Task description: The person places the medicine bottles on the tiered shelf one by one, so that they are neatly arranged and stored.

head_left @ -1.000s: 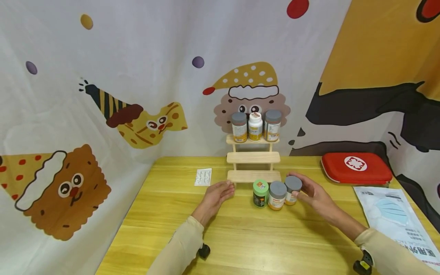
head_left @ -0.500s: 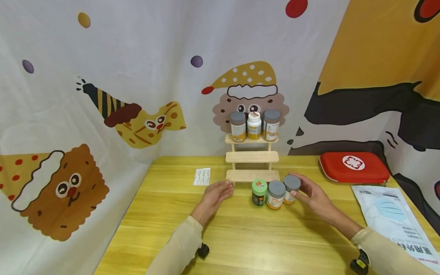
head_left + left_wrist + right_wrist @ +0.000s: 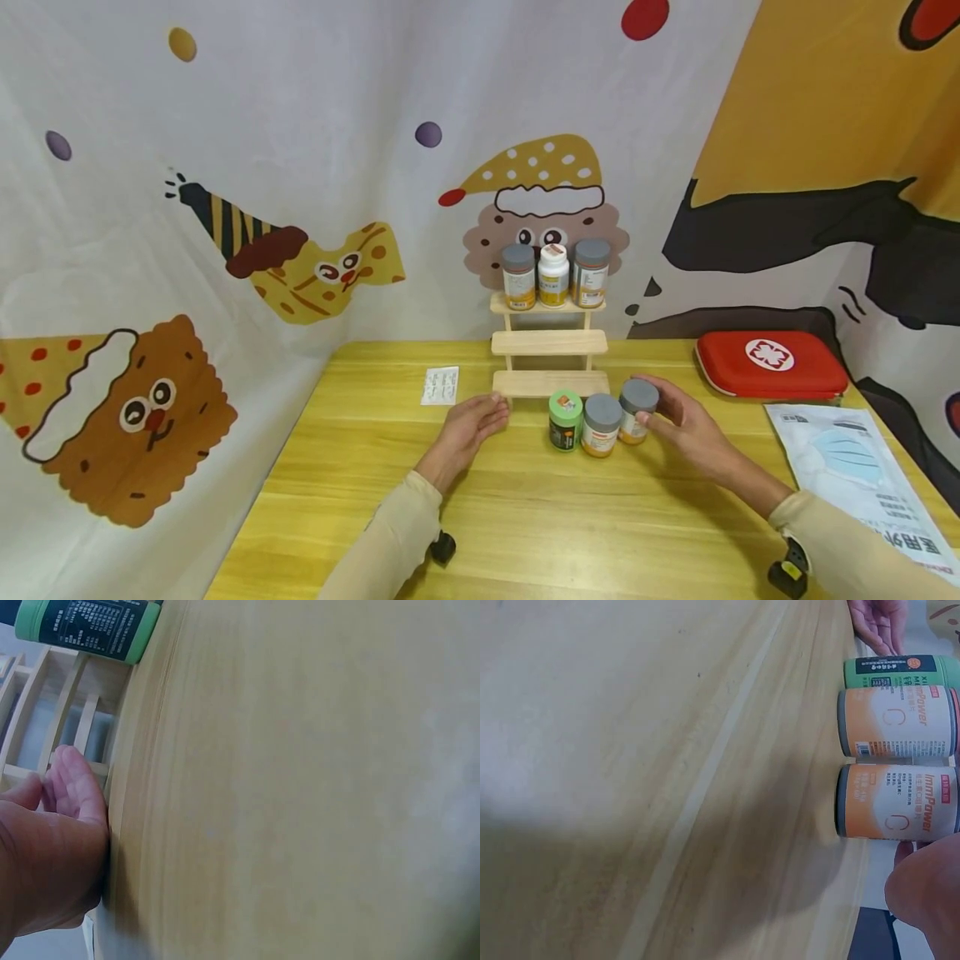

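Note:
My right hand (image 3: 690,425) holds a grey-lidded pill bottle (image 3: 633,423) by its right side, thumb in front. This bottle, with a white and orange label, stands upright in the right wrist view too. To its left stand a similar grey-lidded pill bottle (image 3: 601,437) and a green-lidded pill bottle (image 3: 565,432) with a dark label. Behind them is a stepped wooden shelf (image 3: 550,342). My left hand (image 3: 465,433) lies at the shelf's lower left corner, fingers loosely bent and holding nothing; whether the fingertips touch the wood cannot be told.
On the shelf's top step stand two grey-lidded bottles (image 3: 519,287) around a white bottle (image 3: 553,283). A small printed paper (image 3: 439,386) lies left of the shelf. At the right are a red first-aid case (image 3: 772,367) and a face mask packet (image 3: 862,475).
The pill bottle in my right hand has shifted slightly back and to the right, away from its neighbour. My left hand has stayed in place by the shelf.

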`<state>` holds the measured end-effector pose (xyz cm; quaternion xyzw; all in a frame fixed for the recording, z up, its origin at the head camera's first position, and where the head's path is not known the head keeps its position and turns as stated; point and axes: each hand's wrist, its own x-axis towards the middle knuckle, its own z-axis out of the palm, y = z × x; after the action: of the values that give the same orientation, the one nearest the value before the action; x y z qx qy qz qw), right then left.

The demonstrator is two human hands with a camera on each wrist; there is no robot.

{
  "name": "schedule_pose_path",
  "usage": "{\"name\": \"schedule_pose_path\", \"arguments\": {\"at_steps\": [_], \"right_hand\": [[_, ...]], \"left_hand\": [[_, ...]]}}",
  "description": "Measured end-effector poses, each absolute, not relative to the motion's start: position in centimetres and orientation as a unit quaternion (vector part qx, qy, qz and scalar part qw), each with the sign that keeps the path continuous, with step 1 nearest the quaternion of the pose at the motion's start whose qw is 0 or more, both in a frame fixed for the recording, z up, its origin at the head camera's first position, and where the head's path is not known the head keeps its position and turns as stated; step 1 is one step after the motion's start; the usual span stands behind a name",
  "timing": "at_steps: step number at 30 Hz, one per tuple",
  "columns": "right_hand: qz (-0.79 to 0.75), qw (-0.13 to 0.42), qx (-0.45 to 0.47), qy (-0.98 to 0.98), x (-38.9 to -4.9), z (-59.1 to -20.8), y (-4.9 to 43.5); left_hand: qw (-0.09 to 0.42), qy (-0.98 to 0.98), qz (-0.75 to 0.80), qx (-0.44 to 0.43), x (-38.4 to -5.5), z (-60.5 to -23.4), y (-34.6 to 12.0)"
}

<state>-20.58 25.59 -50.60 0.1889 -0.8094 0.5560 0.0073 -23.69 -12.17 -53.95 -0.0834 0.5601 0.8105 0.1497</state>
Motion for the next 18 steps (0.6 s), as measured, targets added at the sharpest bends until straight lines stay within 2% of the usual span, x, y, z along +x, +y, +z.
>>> {"name": "schedule_pose_path", "arguments": {"at_steps": [9,18], "right_hand": [[0.534,-0.015,0.162,-0.83,-21.0,-48.7,26.0],[0.515,0.007,0.173,-0.84,-22.4,-45.8,26.1]], "left_hand": [[0.148,0.558,0.812,-0.084,-23.7,-54.1,-12.1],[0.147,0.558,0.812,-0.086,-23.9,-54.2,-12.1]]}}
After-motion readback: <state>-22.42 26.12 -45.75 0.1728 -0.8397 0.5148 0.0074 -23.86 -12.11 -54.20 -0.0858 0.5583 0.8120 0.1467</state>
